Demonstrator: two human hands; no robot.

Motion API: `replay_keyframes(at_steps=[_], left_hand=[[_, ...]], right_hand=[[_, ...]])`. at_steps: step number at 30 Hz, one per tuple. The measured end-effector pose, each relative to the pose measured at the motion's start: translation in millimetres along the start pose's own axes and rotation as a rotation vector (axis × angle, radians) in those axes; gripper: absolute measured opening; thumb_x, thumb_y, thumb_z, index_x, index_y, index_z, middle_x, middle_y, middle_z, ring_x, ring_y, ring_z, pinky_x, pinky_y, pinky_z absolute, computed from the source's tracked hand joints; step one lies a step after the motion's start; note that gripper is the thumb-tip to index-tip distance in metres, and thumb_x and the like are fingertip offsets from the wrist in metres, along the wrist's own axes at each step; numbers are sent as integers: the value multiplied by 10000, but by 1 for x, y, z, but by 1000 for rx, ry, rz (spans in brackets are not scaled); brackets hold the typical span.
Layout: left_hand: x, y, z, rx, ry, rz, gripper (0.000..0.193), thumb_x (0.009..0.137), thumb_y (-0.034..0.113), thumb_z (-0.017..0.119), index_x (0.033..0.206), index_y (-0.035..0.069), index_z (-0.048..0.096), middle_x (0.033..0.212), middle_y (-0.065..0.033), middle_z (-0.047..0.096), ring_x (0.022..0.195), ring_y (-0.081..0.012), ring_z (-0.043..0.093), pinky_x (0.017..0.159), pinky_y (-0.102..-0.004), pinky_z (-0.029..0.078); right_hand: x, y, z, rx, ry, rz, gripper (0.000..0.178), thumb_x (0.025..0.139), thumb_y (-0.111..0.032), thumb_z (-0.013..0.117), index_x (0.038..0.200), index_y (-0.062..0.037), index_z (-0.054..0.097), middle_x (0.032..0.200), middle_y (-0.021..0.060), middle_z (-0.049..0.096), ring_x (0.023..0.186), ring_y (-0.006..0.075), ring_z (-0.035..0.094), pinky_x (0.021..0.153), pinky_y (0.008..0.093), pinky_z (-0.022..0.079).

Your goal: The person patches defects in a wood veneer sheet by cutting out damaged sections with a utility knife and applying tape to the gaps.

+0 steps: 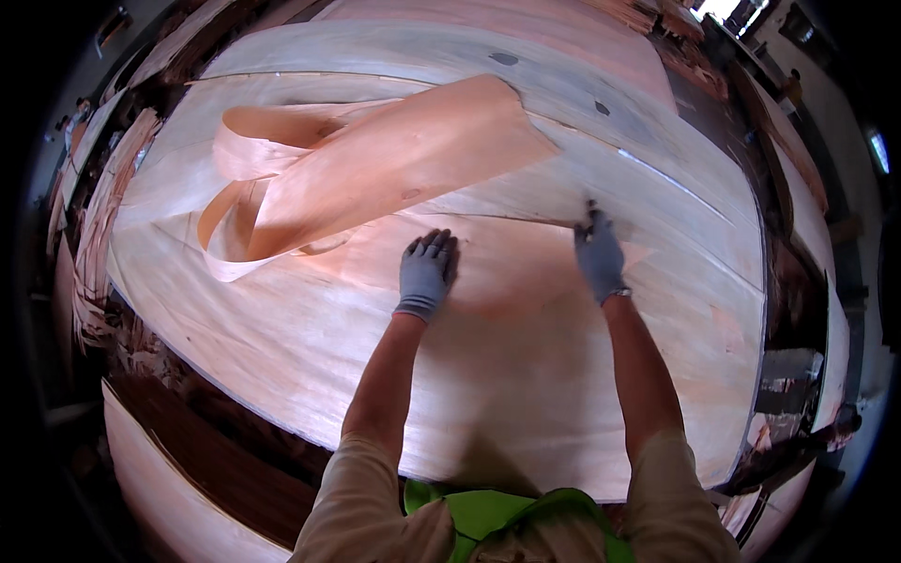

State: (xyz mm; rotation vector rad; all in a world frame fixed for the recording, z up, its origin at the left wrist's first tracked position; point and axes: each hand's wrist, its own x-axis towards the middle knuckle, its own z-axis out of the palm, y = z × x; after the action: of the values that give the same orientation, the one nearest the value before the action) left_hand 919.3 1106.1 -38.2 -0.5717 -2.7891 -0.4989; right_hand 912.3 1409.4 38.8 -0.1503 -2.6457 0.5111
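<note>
My left hand [428, 272], in a grey glove, lies flat with its fingers stretched out on a pinkish piece of thin wood veneer [511, 258]. Toward the right end of that piece is my right hand [599, 253], also gloved, by its far edge. Its fingers are smeared by motion, and a small dark tip shows at them that I cannot make out. Beneath everything spreads a large pale veneer sheet [526, 385]. A long orange-pink veneer strip [404, 159] lies beyond my left hand, its left end curled into two loops.
Two dark holes mark the far part of the pale sheet, and a split runs along its right side. Torn veneer scraps [113, 206] heap up at the left. More veneer sheets [169, 479] stand at the lower left. At the far right a person [793, 89] is visible.
</note>
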Motion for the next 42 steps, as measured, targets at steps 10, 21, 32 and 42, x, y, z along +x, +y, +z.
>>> replay_keyframes(at_steps=[10, 21, 32, 42], left_hand=[[7, 2, 5, 43, 161, -251, 586, 820, 210, 498, 1333, -24, 337, 1322, -183, 423, 1260, -320, 366, 1076, -461, 231], [4, 1, -1, 142, 138, -148, 437, 841, 267, 502, 1269, 179, 523, 1314, -222, 442, 1221, -387, 390, 1047, -512, 248], [5, 2, 5, 142, 136, -156, 433, 854, 294, 464, 1267, 176, 520, 1340, -224, 418, 1258, -381, 355, 1055, -531, 224], [8, 0, 8, 62, -6, -186, 507, 877, 274, 398, 1332, 52, 427, 1449, -136, 321, 1361, -255, 261, 1118, -485, 123]], right_hand=[[8, -127, 110, -190, -563, -515, 179, 861, -212, 486, 879, -105, 628, 736, 128, 656, 634, 319, 643, 550, 465, 497], [16, -49, 67, -222, -768, -315, 298, 879, -266, 473, 944, -22, 631, 811, 218, 649, 727, 370, 641, 664, 478, 499], [-84, 59, -22, -287, -773, 118, 342, 910, -326, 430, 1062, -78, 608, 888, 226, 641, 826, 407, 612, 738, 509, 463], [-112, -8, -18, -130, -551, -92, 481, 913, -198, 418, 1355, -32, 327, 720, 191, 604, 672, 398, 597, 604, 503, 465]])
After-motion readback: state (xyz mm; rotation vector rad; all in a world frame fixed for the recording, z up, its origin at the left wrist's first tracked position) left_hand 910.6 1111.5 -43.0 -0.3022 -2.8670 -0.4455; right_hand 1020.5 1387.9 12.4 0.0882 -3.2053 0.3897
